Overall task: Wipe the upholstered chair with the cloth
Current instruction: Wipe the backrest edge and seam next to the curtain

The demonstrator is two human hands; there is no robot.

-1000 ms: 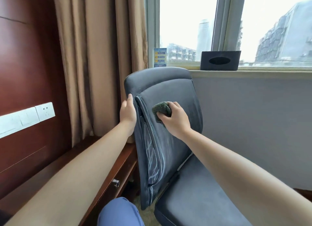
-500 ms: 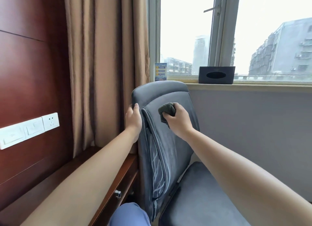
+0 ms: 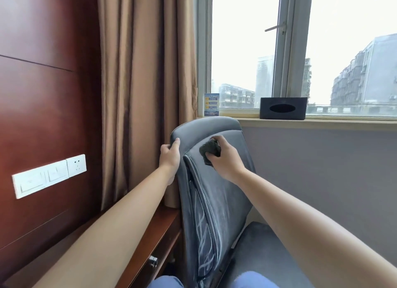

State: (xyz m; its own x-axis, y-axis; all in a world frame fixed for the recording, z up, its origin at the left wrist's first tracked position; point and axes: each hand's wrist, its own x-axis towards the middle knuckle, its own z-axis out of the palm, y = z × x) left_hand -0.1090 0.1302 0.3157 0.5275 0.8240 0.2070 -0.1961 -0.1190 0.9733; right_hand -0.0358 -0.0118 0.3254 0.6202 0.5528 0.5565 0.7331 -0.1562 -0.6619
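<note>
Daylight from the window [image 3: 242,51] falls on brown curtains [image 3: 146,72] and a wooden table [image 3: 154,240] at left. Near it stands the grey upholstered chair [image 3: 219,197]. Left hand [image 3: 170,156] grips the backrest's left edge; right hand [image 3: 225,161] holds a wadded dark cloth [image 3: 209,151] against the upper backrest.

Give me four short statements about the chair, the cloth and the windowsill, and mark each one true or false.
1. The right hand presses the dark cloth against the chair backrest. True.
2. The left hand lies flat on the seat cushion. False: it grips the backrest's left edge near the top.
3. A black tissue box stands on the windowsill. True.
4. The curtain hangs right of the chair. False: it hangs on the left.
</note>
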